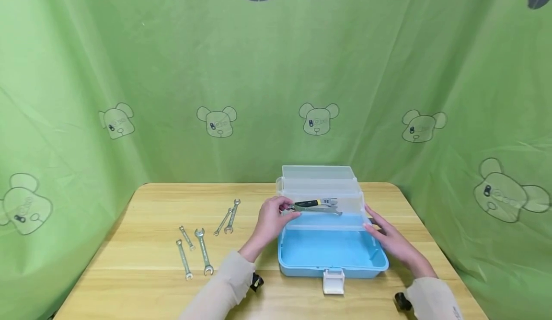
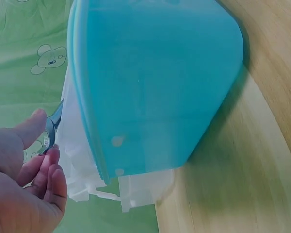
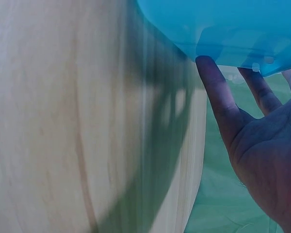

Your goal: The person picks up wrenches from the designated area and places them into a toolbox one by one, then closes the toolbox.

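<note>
A light blue toolbox [image 1: 302,271] stands with its translucent tray [image 1: 327,225] and lid folded back. My left hand [image 1: 271,218] pinches one end of a silver wrench [image 1: 319,209], held level over the tray; in the left wrist view the wrench's metal end [image 2: 51,127] shows between thumb and fingers. Just behind it is an adjustable wrench [image 1: 309,203] with a black and yellow handle. My right hand [image 1: 394,241] is at the toolbox's right side, fingers extended; in the right wrist view the fingertips [image 3: 206,62] meet the blue wall.
Several silver wrenches lie left of the toolbox, among them a large one [image 1: 204,253] and a crossed pair at the back [image 1: 233,217]. The toolbox's white latch [image 1: 333,282] hangs down at the front. A green curtain [image 1: 258,71] surrounds the wooden table [image 1: 142,243].
</note>
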Demonstrator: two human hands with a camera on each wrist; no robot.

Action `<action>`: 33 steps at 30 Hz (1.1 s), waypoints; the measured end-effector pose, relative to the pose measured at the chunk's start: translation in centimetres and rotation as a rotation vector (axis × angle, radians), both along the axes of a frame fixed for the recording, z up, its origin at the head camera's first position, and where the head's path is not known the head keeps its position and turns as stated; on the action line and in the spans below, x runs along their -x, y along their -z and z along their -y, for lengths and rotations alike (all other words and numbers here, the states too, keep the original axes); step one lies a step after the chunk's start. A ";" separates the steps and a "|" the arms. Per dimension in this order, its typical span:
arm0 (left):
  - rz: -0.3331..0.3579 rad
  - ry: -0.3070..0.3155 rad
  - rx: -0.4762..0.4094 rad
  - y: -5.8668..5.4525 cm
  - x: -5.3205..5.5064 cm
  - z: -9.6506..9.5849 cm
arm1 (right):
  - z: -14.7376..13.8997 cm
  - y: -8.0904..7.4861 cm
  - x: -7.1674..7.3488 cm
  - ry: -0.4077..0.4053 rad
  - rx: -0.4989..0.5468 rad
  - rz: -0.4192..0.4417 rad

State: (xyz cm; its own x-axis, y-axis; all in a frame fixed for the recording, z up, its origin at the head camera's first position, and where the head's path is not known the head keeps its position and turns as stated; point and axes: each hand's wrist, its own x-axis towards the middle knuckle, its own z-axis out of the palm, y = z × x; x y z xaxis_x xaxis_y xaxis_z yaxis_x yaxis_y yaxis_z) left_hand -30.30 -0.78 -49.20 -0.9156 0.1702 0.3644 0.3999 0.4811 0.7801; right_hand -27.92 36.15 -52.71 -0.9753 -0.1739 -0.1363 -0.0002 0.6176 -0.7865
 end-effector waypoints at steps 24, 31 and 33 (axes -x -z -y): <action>-0.054 -0.108 0.250 0.3 0.2 -1.2 | 0.3 -0.3 -0.3 0.001 0.003 0.005; -0.105 -0.153 0.401 0.4 0.3 -1.4 | 0.3 -0.3 -0.3 0.003 -0.012 0.004; -0.130 -0.158 0.444 0.4 0.4 -1.5 | 0.3 -0.3 -0.3 0.003 -0.018 0.004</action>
